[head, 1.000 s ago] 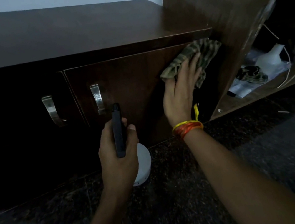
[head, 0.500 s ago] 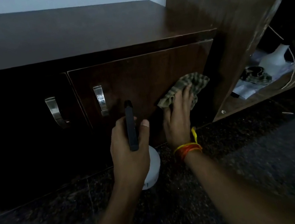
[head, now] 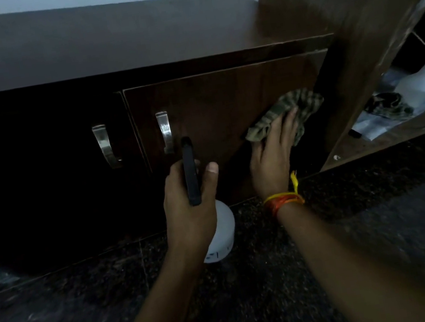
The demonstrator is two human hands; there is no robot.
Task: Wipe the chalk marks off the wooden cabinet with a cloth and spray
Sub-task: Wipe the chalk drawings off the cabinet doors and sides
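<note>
A dark wooden cabinet door point(head: 218, 103) fills the middle of the view. My right hand point(head: 275, 156) presses a green checked cloth point(head: 292, 108) flat against the door's lower right part. My left hand point(head: 191, 209) grips a white spray bottle point(head: 222, 232) with a black trigger head point(head: 190, 170), held upright just in front of the door's lower edge. No chalk marks stand out in the dim light.
Two metal handles point(head: 165, 132) point(head: 104, 146) sit on the doors to the left. At the right a second door stands open on a shelf point(head: 397, 130) with a white bottle point(head: 417, 81), papers and a cord. Dark speckled floor point(head: 254, 280) lies below.
My right hand swept the cloth down the door from its upper right corner, then slightly back up and right. My left hand with the bottle shifted a little right.
</note>
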